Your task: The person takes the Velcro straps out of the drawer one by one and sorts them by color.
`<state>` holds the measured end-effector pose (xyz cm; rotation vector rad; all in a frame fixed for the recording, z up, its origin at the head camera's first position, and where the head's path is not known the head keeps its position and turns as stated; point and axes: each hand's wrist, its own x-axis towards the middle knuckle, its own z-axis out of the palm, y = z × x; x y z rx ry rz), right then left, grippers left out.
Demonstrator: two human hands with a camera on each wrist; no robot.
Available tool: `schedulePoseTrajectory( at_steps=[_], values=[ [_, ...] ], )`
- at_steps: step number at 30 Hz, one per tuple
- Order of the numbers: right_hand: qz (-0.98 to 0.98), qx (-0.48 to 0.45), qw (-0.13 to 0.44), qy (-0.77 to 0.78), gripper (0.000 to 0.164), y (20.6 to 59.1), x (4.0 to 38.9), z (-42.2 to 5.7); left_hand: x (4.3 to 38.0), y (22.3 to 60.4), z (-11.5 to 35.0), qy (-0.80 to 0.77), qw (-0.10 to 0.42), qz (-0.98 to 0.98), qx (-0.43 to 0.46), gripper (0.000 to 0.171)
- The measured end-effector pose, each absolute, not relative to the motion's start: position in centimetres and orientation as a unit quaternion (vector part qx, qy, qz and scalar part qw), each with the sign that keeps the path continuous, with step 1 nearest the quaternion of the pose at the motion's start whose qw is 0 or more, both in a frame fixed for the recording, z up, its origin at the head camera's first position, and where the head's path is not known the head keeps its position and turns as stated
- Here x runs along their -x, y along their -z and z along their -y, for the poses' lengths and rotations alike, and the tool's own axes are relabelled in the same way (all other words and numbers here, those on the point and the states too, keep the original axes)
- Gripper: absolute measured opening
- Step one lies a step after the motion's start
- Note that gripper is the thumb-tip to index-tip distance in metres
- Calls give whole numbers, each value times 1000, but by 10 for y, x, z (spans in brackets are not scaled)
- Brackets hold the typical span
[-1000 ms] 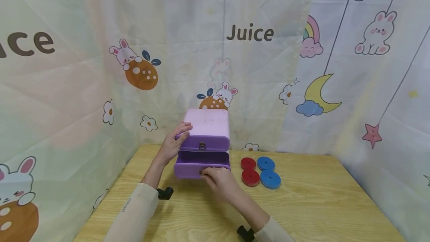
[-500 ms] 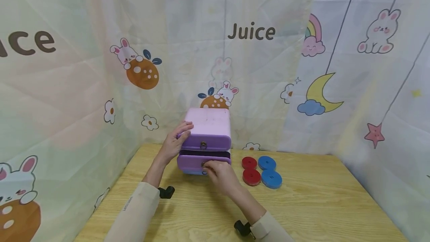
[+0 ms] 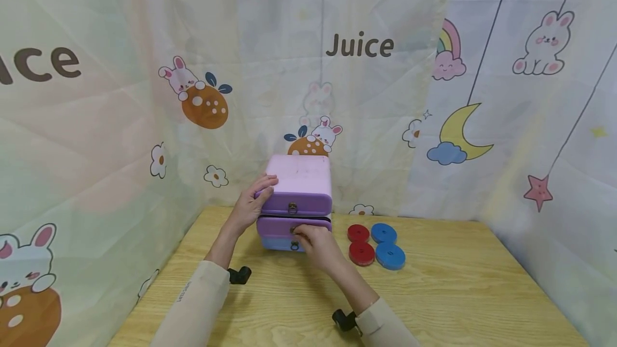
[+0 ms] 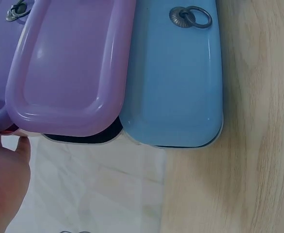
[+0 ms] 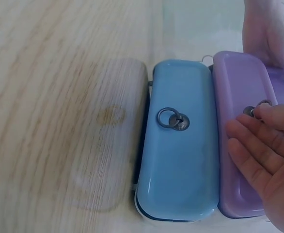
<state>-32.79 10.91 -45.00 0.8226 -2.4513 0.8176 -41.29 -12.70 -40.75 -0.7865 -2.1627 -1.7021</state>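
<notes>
A small chest of drawers (image 3: pixel 299 173) has a pink top, two purple drawers and a blue bottom drawer (image 4: pixel 176 82). My left hand (image 3: pixel 248 208) rests on its upper left edge, fingers over the top and thumb near the front. With thumb and index finger, my right hand (image 3: pixel 320 248) pinches the ring pull (image 5: pixel 249 111) of the middle purple drawer (image 3: pixel 273 227). That drawer stands out slightly, a dark gap showing above it. The top purple drawer (image 3: pixel 275 205) and the blue drawer look closed, their metal rings hanging free.
Right of the chest lie two flat red discs (image 3: pixel 361 254) and two flat blue discs (image 3: pixel 390 256) on the wooden table (image 3: pixel 448 283). Printed curtains (image 3: pixel 376 122) enclose the table at the back and sides. A black fitting (image 3: pixel 239 275) shows by each wrist.
The middle purple drawer has slid inward from well open to nearly closed, my right hand moving with its ring pull. The blue drawer below has come into sight. My left hand has stayed put.
</notes>
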Motion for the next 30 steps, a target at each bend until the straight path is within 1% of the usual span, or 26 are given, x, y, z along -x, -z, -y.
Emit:
schedulePoseTrajectory(
  at_steps=[3,10,18,24,30],
  values=[
    [885,-292,208,-296,11,450,330,-109,413,407,127,586,140,751,271,36],
    [883,-286,219,-300,10,449,332,-109,412,407,126,575,142,759,270,37],
    [886,-271,214,-308,11,449,339,-107,412,407,125,574,157,756,271,34],
    [880,-274,226,-314,7,450,344,-107,414,404,122,568,161,763,264,35],
    [878,-264,228,-327,9,450,346,-106,414,404,124,569,162,760,270,34]
  ],
)
